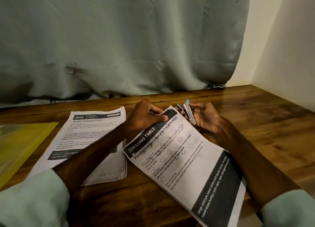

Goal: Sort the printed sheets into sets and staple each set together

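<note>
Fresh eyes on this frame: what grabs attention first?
The two hands at mid-table: the left hand pinches the top corner of the Dressing Table sheets, while the right hand holds a small blue-tipped stapler just beside that corner. Left of them lies the Screen Cleaning Check stack, a grey-green curtain behind.

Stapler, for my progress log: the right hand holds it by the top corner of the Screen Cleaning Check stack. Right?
Wrong stack. In the head view the right hand holds the stapler by the top corner of the Dressing Table set; the Screen Cleaning Check stack lies further left.
</note>
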A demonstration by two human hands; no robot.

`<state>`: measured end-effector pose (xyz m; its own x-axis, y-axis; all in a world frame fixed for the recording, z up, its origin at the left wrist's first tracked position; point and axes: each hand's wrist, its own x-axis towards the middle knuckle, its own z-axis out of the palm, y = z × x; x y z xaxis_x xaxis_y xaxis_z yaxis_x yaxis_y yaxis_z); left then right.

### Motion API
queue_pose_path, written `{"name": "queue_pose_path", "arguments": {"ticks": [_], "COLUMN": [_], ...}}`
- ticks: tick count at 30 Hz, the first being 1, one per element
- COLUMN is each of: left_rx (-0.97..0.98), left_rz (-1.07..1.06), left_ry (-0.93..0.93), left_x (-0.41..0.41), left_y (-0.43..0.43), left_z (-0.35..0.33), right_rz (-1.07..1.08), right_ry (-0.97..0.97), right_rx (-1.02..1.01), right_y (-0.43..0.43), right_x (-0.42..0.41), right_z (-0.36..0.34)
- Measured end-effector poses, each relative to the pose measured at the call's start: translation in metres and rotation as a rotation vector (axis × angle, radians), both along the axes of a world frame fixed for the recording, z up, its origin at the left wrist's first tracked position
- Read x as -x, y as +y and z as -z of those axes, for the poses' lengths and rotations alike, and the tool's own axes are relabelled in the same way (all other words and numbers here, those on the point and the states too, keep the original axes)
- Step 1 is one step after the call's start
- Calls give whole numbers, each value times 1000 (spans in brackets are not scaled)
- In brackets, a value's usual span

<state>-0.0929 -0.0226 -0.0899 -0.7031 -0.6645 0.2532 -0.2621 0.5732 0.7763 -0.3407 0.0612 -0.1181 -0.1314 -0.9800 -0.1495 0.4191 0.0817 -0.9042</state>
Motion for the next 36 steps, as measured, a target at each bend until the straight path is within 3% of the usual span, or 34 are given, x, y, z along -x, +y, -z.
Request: {"name": "queue_pose_path", "arguments": {"ticks": [3,9,17,36], "left_rx": [-127,-290,-255,-78], "left_rz": [2,28,82,22], "left_ry": [-12,-33,-71,-88], "left_x": [8,10,10,12], "left_y": [-6,-19,-26,-26], "left_z": [6,19,11,5], "right_rz": [-11,72,98,-58], "right_ry": [93,489,889,1053], "right_rx": [5,83,229,301], "right_y": [1,7,18,19], "right_x": [-1,-9,-20,-29], "right_z": [4,1,-17,-16]}}
